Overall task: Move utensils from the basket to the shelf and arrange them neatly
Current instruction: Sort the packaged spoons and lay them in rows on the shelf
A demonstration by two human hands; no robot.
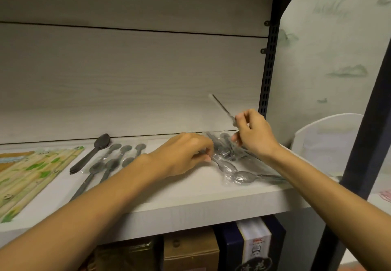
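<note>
Left hand [186,154]: pinched a wrapped spoon [227,167] on the shelf [190,198].
Right hand [254,133]: held a wrapped utensil [222,107] above the shelf.

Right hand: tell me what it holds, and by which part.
The right hand pinches a plastic-wrapped utensil at its lower end; the long thin end points up and left. Which kind of utensil cannot be told.

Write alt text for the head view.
Right hand lifts a wrapped utensil above a pile of wrapped spoons on the shelf; left hand pinches one there. Spoons lie in rows at left.
</note>
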